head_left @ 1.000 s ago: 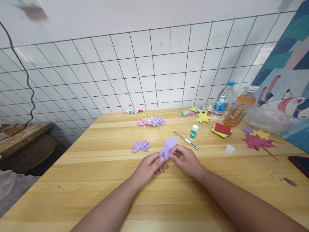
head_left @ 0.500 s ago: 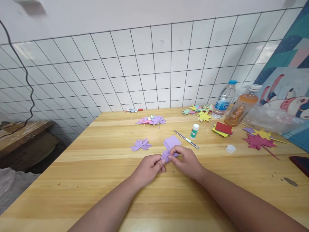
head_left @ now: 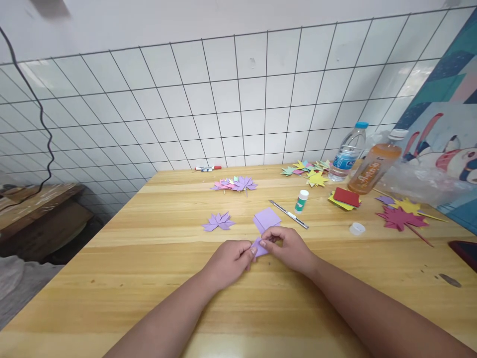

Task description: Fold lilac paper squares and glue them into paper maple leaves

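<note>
A small piece of purple paper (head_left: 261, 248) is pinched between my two hands, just above the table. My left hand (head_left: 234, 258) closes on its left edge, thumb on top. The fingertips of my right hand (head_left: 285, 247) grip its upper right side and hide part of it. Just beyond my right hand lies a stack of purple paper squares (head_left: 267, 219). To the left, a folded purple leaf shape (head_left: 218, 222) rests flat on the wood.
Beyond my hands are a craft knife (head_left: 288, 214), a glue stick (head_left: 301, 201) and a pile of paper leaves (head_left: 244, 184). On the right lie a white cap (head_left: 357, 228), red and yellow paper (head_left: 346, 197) and a crimson leaf (head_left: 401, 218). Two bottles (head_left: 374, 166) stand behind.
The purple paper in my hands has turned and now looks more compact, with its right-hand part no longer spread out. Both hands stay in nearly the same place.
</note>
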`<state>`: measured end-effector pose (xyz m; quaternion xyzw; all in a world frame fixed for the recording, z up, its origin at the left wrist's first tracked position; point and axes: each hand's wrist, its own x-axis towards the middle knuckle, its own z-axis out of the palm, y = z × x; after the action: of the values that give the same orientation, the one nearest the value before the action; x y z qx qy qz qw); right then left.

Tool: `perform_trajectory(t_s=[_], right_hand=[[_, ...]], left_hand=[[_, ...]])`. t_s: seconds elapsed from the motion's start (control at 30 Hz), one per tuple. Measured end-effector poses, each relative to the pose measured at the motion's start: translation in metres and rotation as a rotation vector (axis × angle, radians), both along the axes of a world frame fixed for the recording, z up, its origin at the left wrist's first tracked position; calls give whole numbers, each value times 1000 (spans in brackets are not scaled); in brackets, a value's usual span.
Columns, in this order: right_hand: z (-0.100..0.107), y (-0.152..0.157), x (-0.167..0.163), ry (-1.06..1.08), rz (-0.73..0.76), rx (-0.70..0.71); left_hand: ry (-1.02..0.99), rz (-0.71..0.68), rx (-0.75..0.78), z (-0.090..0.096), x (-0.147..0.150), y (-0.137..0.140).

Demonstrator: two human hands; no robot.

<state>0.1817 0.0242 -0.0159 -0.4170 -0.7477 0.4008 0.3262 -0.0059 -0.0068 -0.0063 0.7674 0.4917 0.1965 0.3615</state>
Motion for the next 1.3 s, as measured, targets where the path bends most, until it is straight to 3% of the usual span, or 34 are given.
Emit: perform_trajectory(t_s=[0.27,0.63,1.17,1.3], right_hand=[[0,-2,0,-48,5,53],[1,-4,0,-120,22,149],[3,-5,1,-238,-24,256],[3,-5,1,-276,-30,290]], left_hand=[[125,56,125,-2,3,1],[28,23,6,-1,3,0],[-59,170,-182,-6,3,-1],[-74,108,-246,-5,2,-1]])
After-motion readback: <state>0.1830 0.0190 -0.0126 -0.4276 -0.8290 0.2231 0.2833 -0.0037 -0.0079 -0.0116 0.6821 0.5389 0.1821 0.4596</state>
